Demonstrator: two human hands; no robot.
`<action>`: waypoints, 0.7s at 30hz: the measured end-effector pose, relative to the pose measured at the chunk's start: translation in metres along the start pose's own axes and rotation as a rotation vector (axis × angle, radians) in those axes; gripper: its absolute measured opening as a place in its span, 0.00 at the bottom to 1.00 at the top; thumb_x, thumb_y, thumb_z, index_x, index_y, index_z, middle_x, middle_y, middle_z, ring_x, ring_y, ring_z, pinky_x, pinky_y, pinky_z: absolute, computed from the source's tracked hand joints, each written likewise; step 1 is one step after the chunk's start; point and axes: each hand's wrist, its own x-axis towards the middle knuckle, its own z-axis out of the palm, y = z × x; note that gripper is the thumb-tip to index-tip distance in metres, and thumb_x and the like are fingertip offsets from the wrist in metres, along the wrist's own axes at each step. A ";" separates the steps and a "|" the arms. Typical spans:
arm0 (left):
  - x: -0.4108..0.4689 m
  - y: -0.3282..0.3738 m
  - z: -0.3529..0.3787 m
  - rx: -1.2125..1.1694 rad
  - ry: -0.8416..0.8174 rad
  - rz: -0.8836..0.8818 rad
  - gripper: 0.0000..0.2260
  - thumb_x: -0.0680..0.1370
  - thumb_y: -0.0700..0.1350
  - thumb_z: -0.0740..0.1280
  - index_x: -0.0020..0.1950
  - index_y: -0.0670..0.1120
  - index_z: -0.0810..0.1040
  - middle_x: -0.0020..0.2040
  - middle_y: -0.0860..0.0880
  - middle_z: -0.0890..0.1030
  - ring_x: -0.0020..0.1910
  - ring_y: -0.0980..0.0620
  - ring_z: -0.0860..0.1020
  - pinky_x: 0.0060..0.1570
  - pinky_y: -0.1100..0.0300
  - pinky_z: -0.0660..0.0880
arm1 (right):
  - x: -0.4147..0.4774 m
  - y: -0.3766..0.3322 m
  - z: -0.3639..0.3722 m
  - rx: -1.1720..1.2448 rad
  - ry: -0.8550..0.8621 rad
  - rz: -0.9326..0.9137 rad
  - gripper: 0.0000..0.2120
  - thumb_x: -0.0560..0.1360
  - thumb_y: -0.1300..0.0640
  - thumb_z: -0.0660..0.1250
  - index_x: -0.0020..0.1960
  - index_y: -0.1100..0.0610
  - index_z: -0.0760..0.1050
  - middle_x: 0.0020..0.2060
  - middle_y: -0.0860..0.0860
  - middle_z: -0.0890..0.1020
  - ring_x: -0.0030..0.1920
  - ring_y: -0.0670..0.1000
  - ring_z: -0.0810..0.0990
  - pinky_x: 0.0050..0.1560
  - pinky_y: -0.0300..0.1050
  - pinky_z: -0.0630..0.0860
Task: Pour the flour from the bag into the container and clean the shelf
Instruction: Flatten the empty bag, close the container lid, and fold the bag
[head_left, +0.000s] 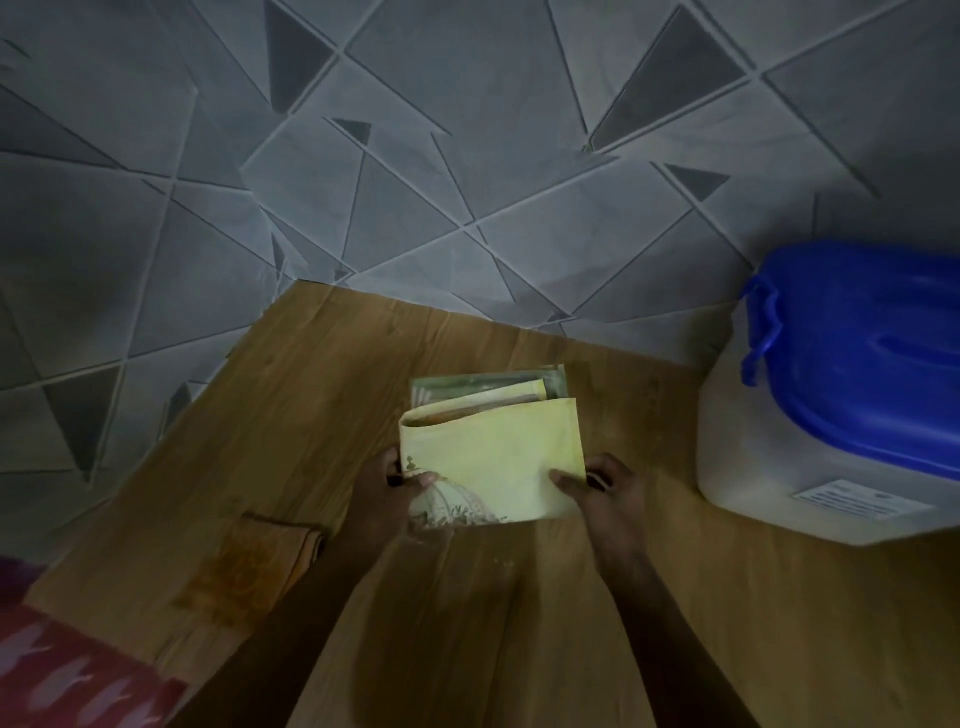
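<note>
A folded, flat yellow flour bag (493, 457) lies on the wooden shelf (322, 395) in the middle of the view. My left hand (387, 491) grips its lower left edge, thumb on top. My right hand (602, 491) grips its lower right edge the same way. A green inner fold shows at the bag's far side. At the right stands a white translucent container (769, 467) closed with a blue lid (862, 353). A few pale specks of flour lie on the shelf just in front of the bag.
An orange-brown folded cloth (249, 566) lies on the shelf at the left, near its front edge. A grey wall with a triangle pattern (415, 156) rises behind the shelf. Red patterned fabric (67, 675) shows at the bottom left.
</note>
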 end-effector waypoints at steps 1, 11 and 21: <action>-0.004 0.002 -0.007 -0.012 0.002 0.015 0.14 0.75 0.38 0.74 0.59 0.47 0.79 0.54 0.47 0.84 0.54 0.48 0.83 0.57 0.46 0.80 | 0.000 -0.004 0.002 0.008 -0.014 -0.018 0.12 0.68 0.61 0.80 0.48 0.58 0.79 0.47 0.49 0.86 0.49 0.51 0.85 0.45 0.47 0.83; -0.083 0.013 -0.085 -0.150 0.080 0.183 0.12 0.76 0.40 0.74 0.59 0.46 0.84 0.50 0.50 0.87 0.48 0.51 0.86 0.45 0.55 0.83 | -0.040 -0.033 0.043 0.050 -0.299 -0.159 0.20 0.68 0.70 0.77 0.58 0.60 0.79 0.52 0.52 0.87 0.52 0.54 0.86 0.43 0.41 0.81; -0.198 -0.039 -0.190 -0.158 0.288 0.332 0.11 0.75 0.35 0.73 0.56 0.45 0.84 0.49 0.52 0.87 0.47 0.55 0.86 0.41 0.63 0.80 | -0.148 -0.039 0.113 -0.062 -0.623 -0.275 0.21 0.71 0.69 0.76 0.59 0.59 0.73 0.51 0.50 0.86 0.50 0.50 0.85 0.48 0.49 0.82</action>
